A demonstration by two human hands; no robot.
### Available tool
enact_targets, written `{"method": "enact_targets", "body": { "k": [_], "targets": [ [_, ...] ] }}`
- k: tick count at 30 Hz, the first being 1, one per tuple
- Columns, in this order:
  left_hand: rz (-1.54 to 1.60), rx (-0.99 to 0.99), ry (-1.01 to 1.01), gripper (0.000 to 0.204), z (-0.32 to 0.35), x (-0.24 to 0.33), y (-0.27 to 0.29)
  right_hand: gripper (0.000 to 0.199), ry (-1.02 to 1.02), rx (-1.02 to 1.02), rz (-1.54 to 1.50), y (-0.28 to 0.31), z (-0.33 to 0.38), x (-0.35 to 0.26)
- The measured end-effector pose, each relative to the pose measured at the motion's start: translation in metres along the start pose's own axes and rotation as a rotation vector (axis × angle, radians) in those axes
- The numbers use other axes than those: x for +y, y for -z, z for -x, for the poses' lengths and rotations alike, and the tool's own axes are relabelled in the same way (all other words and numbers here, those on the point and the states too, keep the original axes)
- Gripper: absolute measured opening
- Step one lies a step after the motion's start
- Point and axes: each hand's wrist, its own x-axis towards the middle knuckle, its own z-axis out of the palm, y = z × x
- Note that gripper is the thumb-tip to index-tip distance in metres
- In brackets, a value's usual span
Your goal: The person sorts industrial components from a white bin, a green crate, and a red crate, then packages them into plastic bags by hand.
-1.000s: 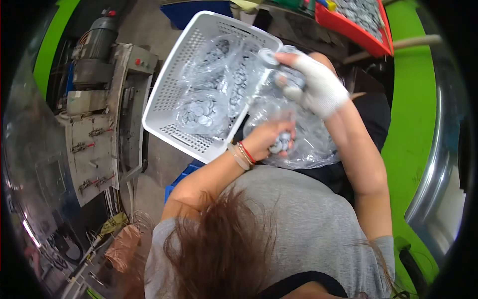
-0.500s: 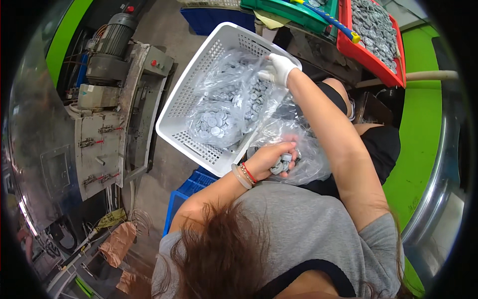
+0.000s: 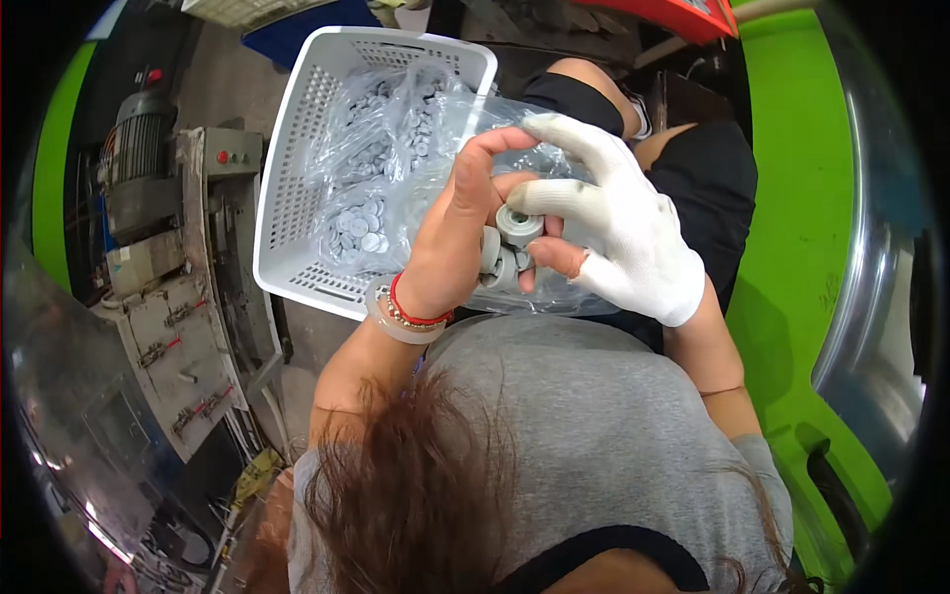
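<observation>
R hand (image 3: 633,243) moved off basket (image 3: 287,198), fingers gripping grey stack (image 3: 521,228), end up, axis tilted; L hand (image 3: 445,243) cupping pcs (image 3: 503,269).

- Short pale-grey cylinder (image 3: 521,228), concentric rings on its upper face: held between thumb and fingertip of the right hand (image 3: 628,238).
- Pale-grey round pieces (image 3: 504,267): clustered beside it, tilted, in the left hand (image 3: 447,243).
</observation>
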Motion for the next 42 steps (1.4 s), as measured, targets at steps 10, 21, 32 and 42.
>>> {"method": "enact_targets", "body": {
  "k": [10,21,32,42],
  "targets": [
    [0.043,0.061,0.023,0.063,0.008,-0.007,-0.033,0.020,0.056,0.299,0.002,0.004,0.026,0.001],
    [0.065,0.002,0.044,0.033,0.013,-0.006,-0.033,0.032,0.057,0.342,-0.177,0.009,0.035,-0.003],
    [0.757,0.079,0.102,0.028,0.009,-0.007,-0.014,0.033,-0.631,0.126,-2.270,-0.004,0.040,0.013],
    [0.900,-0.075,0.187,0.030,0.012,-0.014,-0.007,0.035,-0.635,0.115,-2.348,-0.004,0.041,0.011]
  ]
}}
